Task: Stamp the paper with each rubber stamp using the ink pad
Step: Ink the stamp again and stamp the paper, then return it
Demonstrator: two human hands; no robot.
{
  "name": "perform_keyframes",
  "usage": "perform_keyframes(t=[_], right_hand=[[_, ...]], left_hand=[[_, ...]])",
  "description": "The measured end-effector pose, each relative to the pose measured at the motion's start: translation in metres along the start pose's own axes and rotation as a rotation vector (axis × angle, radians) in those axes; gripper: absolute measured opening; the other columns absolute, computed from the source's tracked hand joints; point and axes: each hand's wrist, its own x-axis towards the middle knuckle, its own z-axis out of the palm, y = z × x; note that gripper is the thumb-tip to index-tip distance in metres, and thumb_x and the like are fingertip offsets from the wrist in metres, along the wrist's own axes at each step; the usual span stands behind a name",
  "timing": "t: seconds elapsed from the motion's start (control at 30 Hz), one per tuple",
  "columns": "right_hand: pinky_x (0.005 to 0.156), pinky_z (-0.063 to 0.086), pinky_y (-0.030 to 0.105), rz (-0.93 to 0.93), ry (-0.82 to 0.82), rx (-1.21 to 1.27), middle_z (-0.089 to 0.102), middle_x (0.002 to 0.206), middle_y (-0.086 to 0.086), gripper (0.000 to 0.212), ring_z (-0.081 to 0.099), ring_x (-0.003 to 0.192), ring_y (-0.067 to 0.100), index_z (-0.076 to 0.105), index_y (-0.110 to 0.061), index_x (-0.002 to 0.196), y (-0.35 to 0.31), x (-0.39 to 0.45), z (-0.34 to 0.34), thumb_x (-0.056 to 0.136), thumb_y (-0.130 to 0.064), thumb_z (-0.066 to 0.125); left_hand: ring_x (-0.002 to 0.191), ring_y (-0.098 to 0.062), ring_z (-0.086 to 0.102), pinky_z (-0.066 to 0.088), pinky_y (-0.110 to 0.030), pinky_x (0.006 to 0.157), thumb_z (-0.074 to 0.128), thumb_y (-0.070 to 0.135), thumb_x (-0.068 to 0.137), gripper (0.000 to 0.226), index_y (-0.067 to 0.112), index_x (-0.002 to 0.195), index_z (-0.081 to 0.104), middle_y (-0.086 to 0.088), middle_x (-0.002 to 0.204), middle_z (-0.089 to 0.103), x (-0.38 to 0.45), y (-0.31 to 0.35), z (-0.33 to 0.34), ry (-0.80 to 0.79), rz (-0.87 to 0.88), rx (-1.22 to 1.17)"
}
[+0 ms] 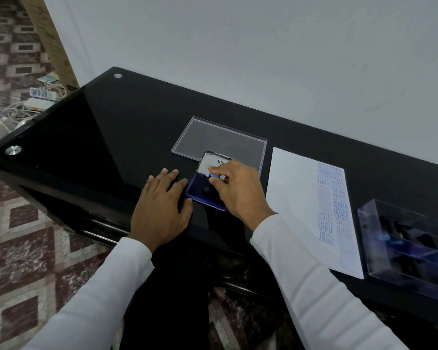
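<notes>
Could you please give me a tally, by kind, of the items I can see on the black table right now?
Ink pad, open: 1
Rubber stamp held in the right hand: 1
Sheet of paper: 1
Clear flat lid: 1
Clear box with more stamps inside, too blurred to count: 1
Total: 5

Glossy black glass desk [111, 127]; white paper sheet [296, 198] printed with blue-violet stamp lettering; dark blue ink pad [200, 192]; white long sleeves [314, 274]; maroon-and-cream diamond-patterned tiled floor [23, 238]; pale grey wall [263, 46].
</notes>
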Motion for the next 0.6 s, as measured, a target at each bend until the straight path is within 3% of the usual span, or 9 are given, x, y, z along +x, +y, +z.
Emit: perform_keyframes(t=[0.27,0.6], right_hand=[[0.092,0.052,0.025,0.022,-0.026,0.046,0.070,0.109,0.001,0.018,0.058,0.093,0.006,0.075,-0.016,0.100,-0.0020,-0.0047,-0.0058,0.082,-0.017,0.077],[0.101,0.049,0.032,0.000,-0.001,-0.009,0.069,0.121,0.005,0.029,0.063,0.112,0.019,0.071,-0.016,0.121,-0.0006,-0.0024,-0.0016,0.093,-0.023,0.068]], left_hand=[[0.151,-0.026,0.028,0.011,-0.043,0.123,0.048,0.049,0.093,0.058,0.022,0.144,0.053,-0.006,0.158,0.042,0.0005,-0.0002,0.0006,-0.007,-0.008,0.019],[0.151,-0.026,0.029,0.015,-0.046,0.124,0.043,0.051,0.091,0.061,0.021,0.143,0.054,-0.006,0.157,0.042,-0.0006,0.0004,-0.0004,0.003,-0.006,0.001]])
